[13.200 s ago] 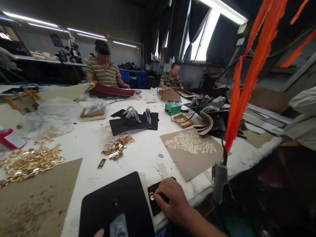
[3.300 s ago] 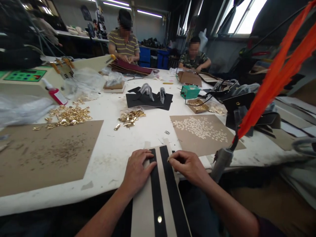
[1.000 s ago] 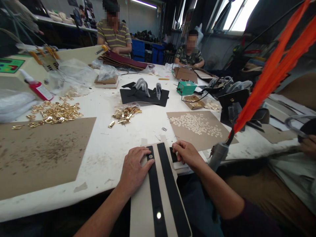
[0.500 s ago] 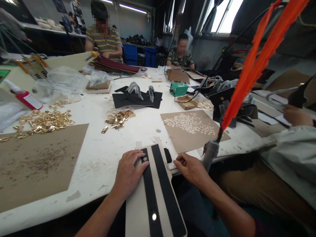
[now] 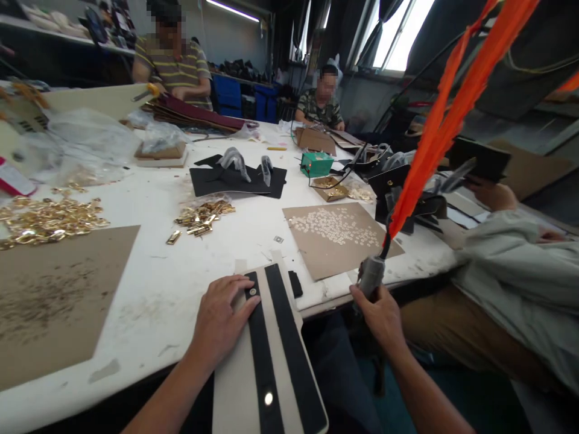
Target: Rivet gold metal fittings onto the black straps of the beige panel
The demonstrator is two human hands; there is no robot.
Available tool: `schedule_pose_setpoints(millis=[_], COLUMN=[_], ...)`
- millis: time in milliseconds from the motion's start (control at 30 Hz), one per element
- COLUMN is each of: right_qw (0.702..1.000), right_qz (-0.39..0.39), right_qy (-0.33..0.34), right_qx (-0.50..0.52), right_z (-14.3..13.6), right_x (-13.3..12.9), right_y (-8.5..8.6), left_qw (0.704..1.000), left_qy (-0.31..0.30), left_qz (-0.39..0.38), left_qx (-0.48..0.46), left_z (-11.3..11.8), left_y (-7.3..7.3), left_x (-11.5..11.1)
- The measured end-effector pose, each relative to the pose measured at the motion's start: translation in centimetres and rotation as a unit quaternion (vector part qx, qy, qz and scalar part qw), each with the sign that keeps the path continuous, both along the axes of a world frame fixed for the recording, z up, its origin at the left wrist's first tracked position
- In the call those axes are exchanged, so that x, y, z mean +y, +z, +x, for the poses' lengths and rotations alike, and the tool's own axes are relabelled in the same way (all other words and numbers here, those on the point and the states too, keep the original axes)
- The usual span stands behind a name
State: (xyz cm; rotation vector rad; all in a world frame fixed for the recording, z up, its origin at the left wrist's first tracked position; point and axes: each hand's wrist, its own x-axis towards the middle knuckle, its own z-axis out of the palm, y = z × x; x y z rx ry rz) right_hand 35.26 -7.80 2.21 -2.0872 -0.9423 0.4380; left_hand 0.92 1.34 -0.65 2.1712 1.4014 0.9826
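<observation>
A long beige panel [image 5: 235, 386] with two black strips lies before me, its far end on the table and its near end over my lap. My left hand [image 5: 221, 316] rests on it, fingers flat. Its thumb and forefinger lie apart on the left black strip [image 5: 261, 355], either side of a small metal ring [image 5: 253, 292]. A bright round spot shows lower on that strip. To the right, my right hand [image 5: 382, 316] is closed around the lower part of a grey, cylindrical hanging tool [image 5: 371, 272]. An orange ribbon [image 5: 420, 163] runs up from it. The tool's lower end is partly hidden.
Small pale rings cover a brown board [image 5: 312, 262]. Gold plates [image 5: 203, 217] and gold clasps [image 5: 54, 217] lie in piles to the left. A black piece with wrapped handles [image 5: 237, 181] and a green box [image 5: 316, 163] stand farther back. A co-worker's sleeve [image 5: 502, 241] is close on the right.
My right hand has moved right from beside the panel to the grey hanging tool and closed around it. The left hand stays on the strip. The whole view has shifted slightly.
</observation>
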Motion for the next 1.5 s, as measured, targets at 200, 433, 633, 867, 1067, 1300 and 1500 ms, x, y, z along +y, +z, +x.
schedule_pose_setpoints(millis=[200, 433, 633, 867, 1067, 1300, 1500], right_qw=[0.991, 0.851, 0.831, 0.867, 0.871, 0.865, 0.859], right_qz=[0.06, 0.245, 0.272, 0.257, 0.244, 0.238, 0.231], right_qy=[0.033, 0.225, 0.277, 0.273, 0.279, 0.302, 0.345], right_qx=[0.112, 0.407, 0.397, 0.328, 0.322, 0.323, 0.301], right_z=[-2.6, -13.0, -19.2, -20.7, -20.8, -20.4, -20.5], right_x=[0.5, 6.6, 10.3, 11.2, 11.3, 11.5, 11.6], right_y=[1.8, 6.8, 5.1, 3.2, 2.9, 2.9, 2.9], left_qw=[1.0, 0.999, 0.998, 0.998, 0.998, 0.998, 0.997], left_qy=[0.017, 0.02, 0.025, 0.023, 0.02, 0.018, 0.015], left_qz=[-0.025, -0.039, -0.046, -0.047, -0.049, -0.054, -0.06], left_qx=[0.005, 0.003, -0.024, -0.043, -0.043, -0.039, -0.038], left_z=[0.2, 0.3, 0.3, 0.2, 0.1, 0.1, 0.2], left_y=[1.0, 1.0, 1.1, 1.1, 1.2, 1.1, 1.0], left_x=[-0.9, -1.0, -1.0, -1.1, -1.1, -1.0, -0.9])
